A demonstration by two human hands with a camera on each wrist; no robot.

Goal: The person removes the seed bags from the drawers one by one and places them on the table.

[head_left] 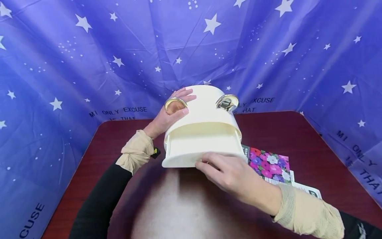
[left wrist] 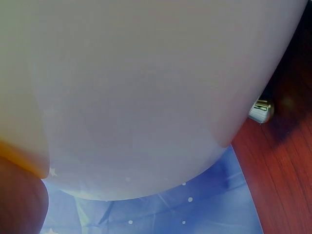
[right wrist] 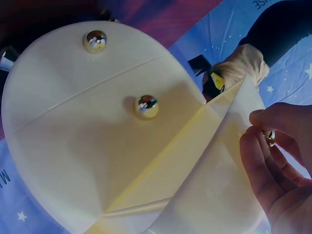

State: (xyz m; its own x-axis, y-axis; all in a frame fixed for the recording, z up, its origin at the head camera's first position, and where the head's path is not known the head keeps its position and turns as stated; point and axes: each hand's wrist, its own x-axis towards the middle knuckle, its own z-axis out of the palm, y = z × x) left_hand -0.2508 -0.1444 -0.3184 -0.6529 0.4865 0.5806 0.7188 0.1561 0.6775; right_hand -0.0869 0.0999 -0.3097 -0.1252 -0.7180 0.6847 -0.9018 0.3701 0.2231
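A white rounded drawer box with two gold ring-shaped ears stands on the table. Its top drawer is pulled part way out, baring a pale inside. On the drawer's front, a small gold knob is pinched between the thumb and fingers of my right hand. My left hand rests on the box's top left, thumb and fingers spread straight around the left gold ear. Two more gold knobs show on the lower fronts, one the middle knob, the other the bottom knob.
A packet with a flower picture lies on the dark red table right of the box, partly behind my right hand, with a white printed paper beside it. A gold foot shows under the box. Behind hangs a blue star-patterned cloth.
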